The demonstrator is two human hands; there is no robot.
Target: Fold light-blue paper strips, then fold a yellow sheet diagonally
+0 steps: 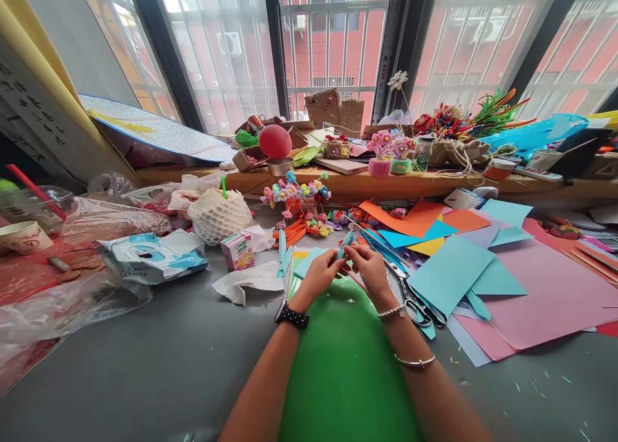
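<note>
Between my two hands, above the green sheet (352, 365), is a small folded piece of light blue paper (346, 244). My left hand (321, 273) pinches it from the left, wrist in a dark watch band. From the other side the fingers of my right hand (369, 269) close on the same piece; that wrist wears a beaded bracelet. Part of the paper is hidden behind my fingers. Scissors (416, 303) lie just right of my right hand. Light blue paper strips (284, 255) lie left of my left hand.
Coloured paper sheets (454, 271) spread over the right side. A moist tissue pack (152, 257), small carton (238, 251) and net-wrapped coconut (219, 215) stand left. Behind are a bunch of craft flowers (299, 194) and a sill (342, 186) crowded with crafts and a red balloon (275, 141).
</note>
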